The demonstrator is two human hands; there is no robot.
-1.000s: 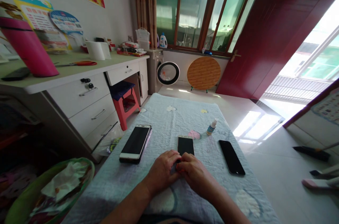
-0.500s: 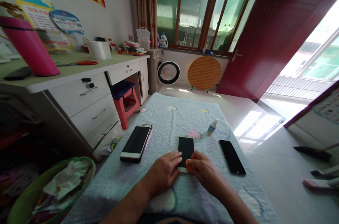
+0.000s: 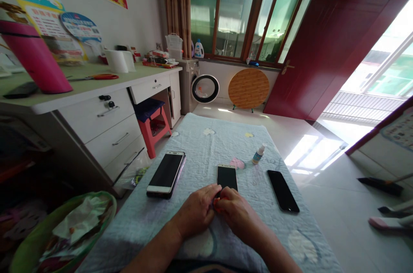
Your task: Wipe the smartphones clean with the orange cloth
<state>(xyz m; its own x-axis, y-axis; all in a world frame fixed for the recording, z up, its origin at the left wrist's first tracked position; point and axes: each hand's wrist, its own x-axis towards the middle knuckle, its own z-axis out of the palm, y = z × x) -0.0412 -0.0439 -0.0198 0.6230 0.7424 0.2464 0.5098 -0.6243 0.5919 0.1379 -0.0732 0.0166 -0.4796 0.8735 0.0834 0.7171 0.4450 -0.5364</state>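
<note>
A smartphone [image 3: 227, 176] with a white frame and dark screen lies face up on the cloth-covered table in front of me. My left hand [image 3: 196, 209] grips its lower left edge, fingertips over the screen. Pinched in my right hand [image 3: 237, 212] is a small orange cloth [image 3: 218, 206], mostly covered by the fingers, at the phone's lower end. Both hands meet there and hide the bottom of the phone. A small spray bottle [image 3: 258, 155] stands beyond my right hand, and a black phone [image 3: 283, 191] lies to its right. Stacked phones [image 3: 165, 173] lie on the left.
A pale blue quilted cloth [image 3: 222, 141] covers the table. To the left are a desk [image 3: 97, 111], a red stool [image 3: 154, 128] and a green basket [image 3: 111, 210] with crumpled paper. A washing machine [image 3: 188, 85] with its door open stands at the back.
My right hand has moved left with the orange cloth across the lower end of the phone, close against my left hand. My left hand's fingers have drawn in slightly; the phone stays in place.
</note>
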